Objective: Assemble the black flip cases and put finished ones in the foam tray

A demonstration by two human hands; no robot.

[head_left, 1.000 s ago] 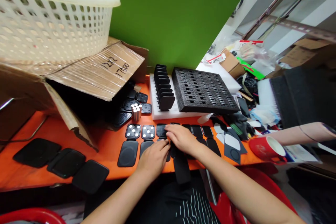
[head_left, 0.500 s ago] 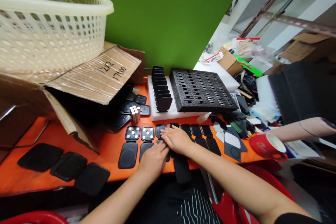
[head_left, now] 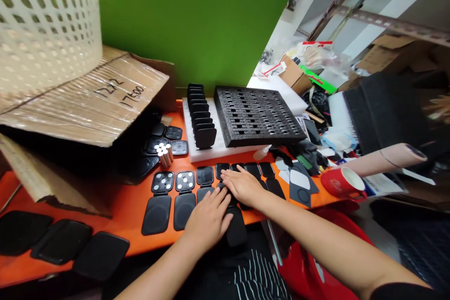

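Observation:
Black hinged folding pads lie opened out in a row along the front of the orange table. My left hand (head_left: 208,218) rests palm down over the lower halves near the middle of the row, fingers stretched out and thumb apart. Just to its right, my right hand (head_left: 243,186) lies flat across neighbouring pads, its fingertips near the left hand's. Both hands hide much of the pads beneath them. At the left end, two upper halves (head_left: 162,181) carry white round dots, and a third upper half (head_left: 205,176) is plain black. A loose black pad (head_left: 236,227) overhangs the table edge.
Several silver magnet-like cylinders (head_left: 164,153) stand behind the row. Upright black pads (head_left: 204,124) line a white foam block beside a slotted black foam tray (head_left: 260,115). A cardboard box (head_left: 123,98) and white basket (head_left: 52,33) occupy the left, a red mug (head_left: 339,183) the right.
Both hands have moved rightward along the row by about one pad, uncovering the third pad's upper half. My left thumb has spread. The camera view has shifted right.

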